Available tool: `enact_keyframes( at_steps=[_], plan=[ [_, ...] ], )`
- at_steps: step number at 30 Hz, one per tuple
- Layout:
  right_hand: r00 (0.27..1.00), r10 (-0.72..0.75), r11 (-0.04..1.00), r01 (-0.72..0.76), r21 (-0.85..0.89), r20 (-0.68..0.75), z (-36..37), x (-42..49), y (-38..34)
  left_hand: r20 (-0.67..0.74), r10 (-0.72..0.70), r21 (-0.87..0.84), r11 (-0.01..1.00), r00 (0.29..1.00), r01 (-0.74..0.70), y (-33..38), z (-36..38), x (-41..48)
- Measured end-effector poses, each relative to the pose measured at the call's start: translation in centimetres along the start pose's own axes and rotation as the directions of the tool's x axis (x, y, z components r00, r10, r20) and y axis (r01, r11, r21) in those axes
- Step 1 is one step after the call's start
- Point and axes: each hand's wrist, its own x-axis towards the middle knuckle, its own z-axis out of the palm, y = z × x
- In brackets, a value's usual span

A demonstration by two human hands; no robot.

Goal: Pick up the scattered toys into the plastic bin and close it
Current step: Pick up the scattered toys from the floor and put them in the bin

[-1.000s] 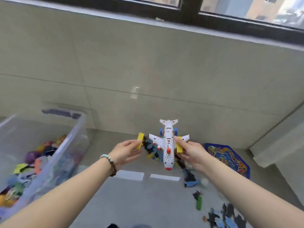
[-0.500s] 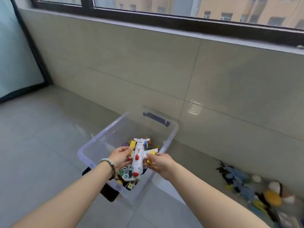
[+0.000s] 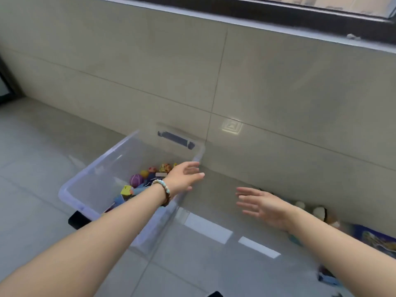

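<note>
Your left hand (image 3: 184, 179) hangs over the bin (image 3: 100, 168), your right hand (image 3: 263, 205) beside it, each grip spread and empty, probably ready to reach the toys (image 3: 317, 211) lying along the wall (image 3: 278, 103).

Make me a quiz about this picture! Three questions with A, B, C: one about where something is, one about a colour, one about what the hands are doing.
1. Where is the left hand?
A) on the window sill
B) above the right rim of the plastic bin
C) flat on the floor

2. What colour is the biggest ball in the bin?
A) white
B) black
C) purple

3. How are the hands?
A) both open and empty
B) both gripping a plane
C) one holding a lid

Answers: B, it hovers above that rim; C, the ball is plainly purple; A, left hand and right hand show spread fingers holding nothing.
</note>
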Motion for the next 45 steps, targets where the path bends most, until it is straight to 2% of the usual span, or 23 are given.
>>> enact_keyframes(
  at_steps=[5,9,13,17,22,24,30,33,35,36,37,39,40,41,42,44,45],
  plan=[
    [0.981,0.083,0.991,-0.101,-0.092,-0.177,-14.1,-7.2,3.8,0.276,0.077,0.103,0.989,0.958,-0.109,3.6,12.6,0.6],
    [0.939,0.137,0.982,-0.17,-0.079,-0.314,-22.6,-11.9,9.0,0.417,-0.016,0.296,0.948,0.909,-0.119,2.2,22.7,1.8],
    [0.881,0.237,0.971,-0.233,0.06,-0.41,-28.2,-14.3,16.4,0.487,-0.162,0.452,0.887,0.858,-0.089,-1.5,31.0,3.0],
    [0.842,0.318,0.947,-0.257,0.194,-0.435,-30.9,-14.8,24.0,0.534,-0.333,0.594,0.802,0.777,-0.064,-5.3,37.4,3.7],
    [0.777,0.299,0.953,-0.208,0.222,-0.553,-32.8,-13.8,31.0,0.56,-0.498,0.735,0.667,0.662,-0.12,-9.6,43.8,4.4],
    [0.736,0.263,0.964,-0.174,0.2,-0.624,-33.4,-13.1,33.1,0.555,-0.536,0.747,0.657,0.636,-0.099,-11.2,46.2,4.6],
    [0.757,0.121,0.988,-0.152,0.007,-0.642,-32.5,-9.2,36.5,0.539,-0.548,0.614,0.776,0.64,0.147,-15.5,50.8,3.7],
    [0.696,0.073,0.977,-0.195,-0.089,-0.715,-31.3,-7.4,37.9,0.542,-0.519,0.482,0.836,0.661,0.261,-16.6,51.1,3.3],
    [0.641,0.083,0.987,-0.157,-0.024,-0.763,-31.0,-7.2,37.5,0.533,-0.521,0.407,0.849,0.667,0.337,-16.8,51.3,3.3],
    [0.636,0.087,0.995,-0.094,0.035,-0.767,-30.9,-7.4,36.8,0.535,-0.54,0.375,0.841,0.649,0.39,-16.7,51.5,3.2],
    [0.661,0.07,0.996,-0.01,0.085,-0.747,-30.8,-7.7,35.9,0.55,-0.568,0.328,0.821,0.613,0.467,-16.6,51.7,3.2],
    [0.738,-0.025,0.982,0.145,0.122,-0.674,-30.7,-8.7,34.0,0.612,-0.602,0.179,0.737,0.513,0.652,-16.2,52.1,3.1],
    [0.747,-0.066,0.974,0.192,0.12,-0.661,-30.9,-9.2,33.4,0.642,-0.599,0.096,0.683,0.479,0.724,-15.9,52.3,3.1],
    [0.718,-0.084,0.969,0.222,0.113,-0.691,-31.3,-9.7,33.1,0.655,-0.591,0.032,0.644,0.47,0.764,-15.6,52.4,3.2],
    [0.651,-0.074,0.966,0.235,0.109,-0.756,-32.0,-9.9,33.2,0.652,-0.582,-0.006,0.637,0.486,0.771,-15.5,52.5,3.3],
    [0.488,-0.003,0.982,0.165,0.088,-0.873,-33.9,-9.9,34.3,0.613,-0.571,-0.025,0.677,0.546,0.736,-15.6,52.5,3.5],
    [0.442,0.035,0.991,0.1,0.088,-0.896,-34.7,-9.6,35.0,0.59,-0.576,-0.016,0.693,0.566,0.721,-15.6,52.5,3.6]
  ],
)
